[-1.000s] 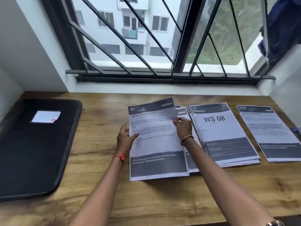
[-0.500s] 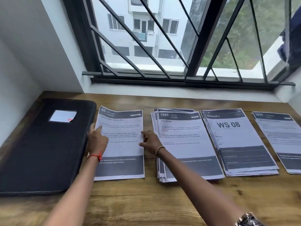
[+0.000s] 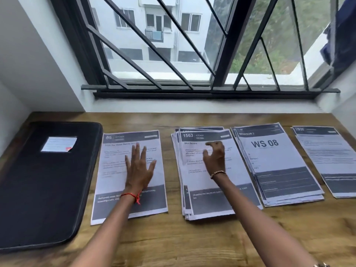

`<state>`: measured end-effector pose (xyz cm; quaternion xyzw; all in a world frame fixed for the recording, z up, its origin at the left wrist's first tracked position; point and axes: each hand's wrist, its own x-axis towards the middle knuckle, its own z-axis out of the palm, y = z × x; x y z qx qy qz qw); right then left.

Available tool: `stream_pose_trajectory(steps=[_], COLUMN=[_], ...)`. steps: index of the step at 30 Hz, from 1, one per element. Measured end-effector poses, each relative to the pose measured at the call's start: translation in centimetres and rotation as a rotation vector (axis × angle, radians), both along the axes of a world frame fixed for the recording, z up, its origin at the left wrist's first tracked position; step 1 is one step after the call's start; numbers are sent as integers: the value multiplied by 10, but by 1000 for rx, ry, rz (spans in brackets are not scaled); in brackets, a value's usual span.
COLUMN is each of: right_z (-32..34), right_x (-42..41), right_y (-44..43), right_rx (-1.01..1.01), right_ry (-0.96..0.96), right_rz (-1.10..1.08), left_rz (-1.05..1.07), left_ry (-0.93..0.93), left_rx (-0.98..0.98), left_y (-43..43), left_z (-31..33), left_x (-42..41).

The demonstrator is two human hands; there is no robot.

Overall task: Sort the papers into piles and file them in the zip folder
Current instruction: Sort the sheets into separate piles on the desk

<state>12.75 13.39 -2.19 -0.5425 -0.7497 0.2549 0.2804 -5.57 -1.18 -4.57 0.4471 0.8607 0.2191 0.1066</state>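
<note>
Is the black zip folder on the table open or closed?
Closed: the black rectangular zip folder lies flat, its cover down with the white label on top; no inside shows.

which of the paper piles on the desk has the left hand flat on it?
The leftmost one, the sheet headed 85, beside the zip folder. The left hand lies flat on it; the right hand is over the 1563 stack.

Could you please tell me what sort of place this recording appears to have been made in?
Probably a room in a flat. A wooden desk sits under a barred window that faces an apartment block, with printed sheets and a black zip folder laid out on it.
</note>
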Motion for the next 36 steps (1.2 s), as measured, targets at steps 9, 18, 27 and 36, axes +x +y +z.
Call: stream_pose_trajectory(steps=[9, 18, 27, 36], right_z=[-34, -46, -48, -48], right_x=[84, 84, 85, 86], right_y=[6, -2, 14, 14], right_rx=[-73, -60, 77, 58], right_ry=[-607, -489, -22, 115], right_rz=[148, 85, -185, -266], left_rz=[-485, -368, -261, -396], left_ry=[-158, -78, -278, -498], left_rx=[-90, -294, -63, 587], left_y=[76, 105, 105, 93], left_z=[10, 8, -6, -7], left_x=[64, 61, 81, 104])
